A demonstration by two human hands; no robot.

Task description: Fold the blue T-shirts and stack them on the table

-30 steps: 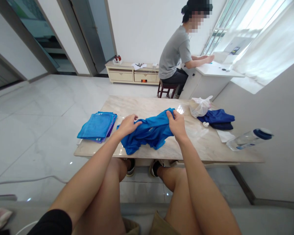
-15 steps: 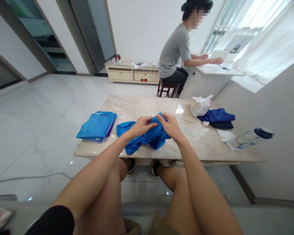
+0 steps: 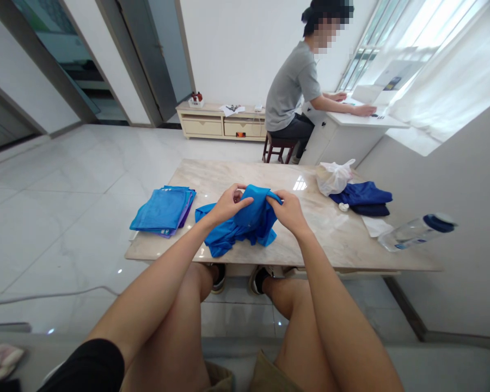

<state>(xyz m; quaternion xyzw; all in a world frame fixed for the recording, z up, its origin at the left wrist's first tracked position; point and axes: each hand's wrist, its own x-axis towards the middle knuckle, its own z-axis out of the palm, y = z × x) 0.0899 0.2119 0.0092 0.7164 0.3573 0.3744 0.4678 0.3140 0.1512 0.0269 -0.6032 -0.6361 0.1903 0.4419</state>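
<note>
A crumpled bright blue cloth garment (image 3: 239, 231) lies bunched on the marble-look table, its upper part lifted between my hands. My left hand (image 3: 231, 204) pinches the lifted part at its left side, thumb towards the front. At the right, my right hand (image 3: 286, 208) grips a folded edge of the same cloth between thumb and fingers. The exact kind of garment cannot be made out. Left of my hands rests a stack of flat blue and purple packets or folded cloths (image 3: 163, 209).
The table (image 3: 335, 245) also bears a white plastic bag (image 3: 335, 177), dark blue folded cloth (image 3: 363, 196), a white paper (image 3: 375, 226) and a clear water bottle (image 3: 416, 231) at the right. Beyond it, a person in grey (image 3: 292, 87) sits at a white desk (image 3: 351, 122).
My hands have moved slightly apart, spreading the cloth's upper part so a smooth folded panel shows between them. The seated person's hand has lowered onto the desk.
</note>
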